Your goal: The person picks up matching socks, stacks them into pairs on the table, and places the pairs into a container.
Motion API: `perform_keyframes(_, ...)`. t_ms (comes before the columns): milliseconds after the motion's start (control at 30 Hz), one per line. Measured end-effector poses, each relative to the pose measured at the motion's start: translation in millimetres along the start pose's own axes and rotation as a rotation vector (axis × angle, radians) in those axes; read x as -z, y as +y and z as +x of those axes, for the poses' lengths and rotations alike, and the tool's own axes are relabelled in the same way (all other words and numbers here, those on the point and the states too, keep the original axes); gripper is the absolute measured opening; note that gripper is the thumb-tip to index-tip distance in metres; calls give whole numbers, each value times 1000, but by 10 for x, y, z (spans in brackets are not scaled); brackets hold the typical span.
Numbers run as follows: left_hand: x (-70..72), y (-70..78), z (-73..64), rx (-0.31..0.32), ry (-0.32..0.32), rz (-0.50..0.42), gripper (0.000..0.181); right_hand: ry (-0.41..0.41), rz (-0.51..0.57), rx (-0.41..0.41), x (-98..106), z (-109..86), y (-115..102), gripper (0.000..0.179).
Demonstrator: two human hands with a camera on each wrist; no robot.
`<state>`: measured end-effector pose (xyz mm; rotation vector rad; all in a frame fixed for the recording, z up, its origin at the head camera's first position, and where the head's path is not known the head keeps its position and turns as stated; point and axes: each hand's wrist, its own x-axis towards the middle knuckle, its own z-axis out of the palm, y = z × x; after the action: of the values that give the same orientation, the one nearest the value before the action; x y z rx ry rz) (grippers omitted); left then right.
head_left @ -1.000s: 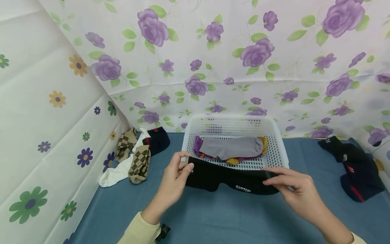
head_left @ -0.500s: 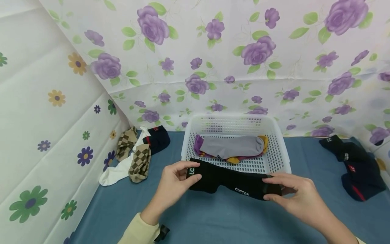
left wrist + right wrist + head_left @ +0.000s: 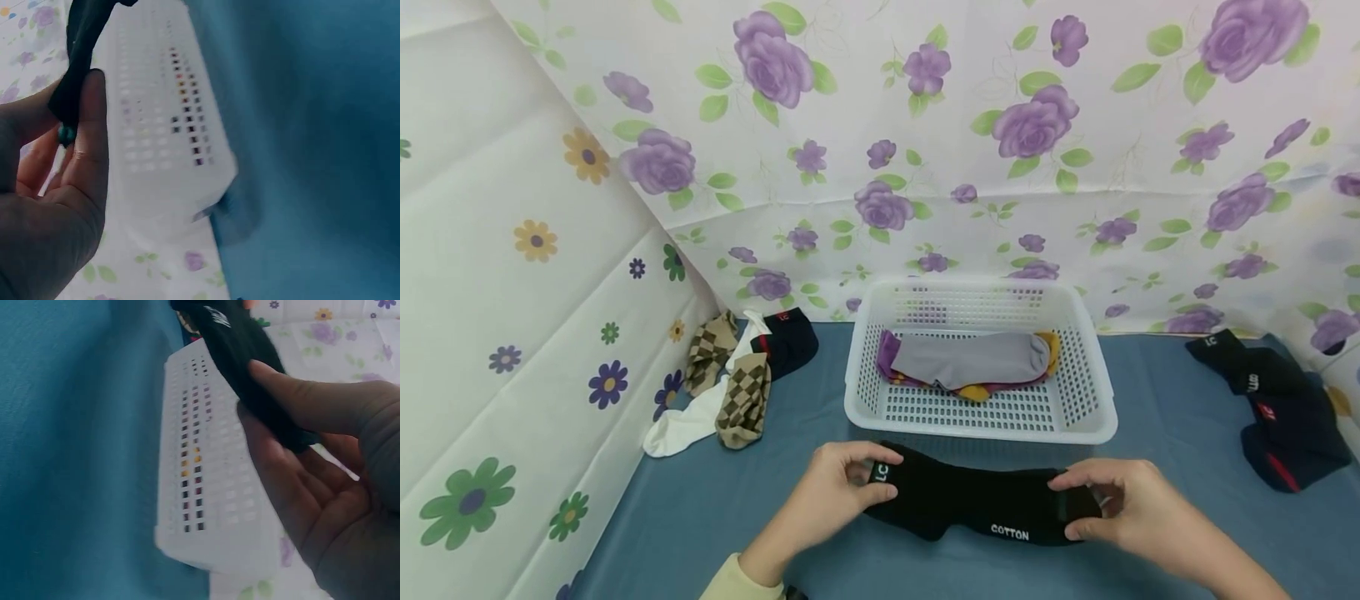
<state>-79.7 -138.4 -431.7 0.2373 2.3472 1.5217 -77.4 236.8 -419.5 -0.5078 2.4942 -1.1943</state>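
Head view: the left hand (image 3: 837,493) pinches the LC-marked end of a black sock (image 3: 966,498) between thumb and fingers, while the right hand (image 3: 1126,510) pinches the opposite end, past the COTTON lettering. Judging by its drape, the knit should be light, soft and limp, neither fragile nor very slippery; a flat pinch at both ends looks the surest hold, since the middle would probably sag. It spans the gap between the two hands, on the person's side of the white plastic basket (image 3: 981,432), apart from its rim. Inside the basket lies a grey sock (image 3: 973,360). Beyond, checkered socks (image 3: 743,404) lie left on the blue counter (image 3: 805,400), navy socks (image 3: 1296,442) right.
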Motion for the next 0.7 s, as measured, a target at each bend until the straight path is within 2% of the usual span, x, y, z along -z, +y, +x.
perform_keyframes(167,-83,-152,69,62,-44,14,29,-137,34,-88,-39,140,151,44)
perform_keyframes(300,-134,-231,124,95,-44,42,29,-191,28,-139,-82,271,239,43)
perform_keyframes(433,-174,-270,171,117,-39,81,29,-196,-18,-151,-147,380,308,42)
perform_keyframes(567,-202,-300,240,137,-30,153,27,-194,-103,-155,-232,469,357,42)
perform_keyframes(700,-235,-344,314,150,-29,218,26,-183,-144,-158,-295,512,389,43)
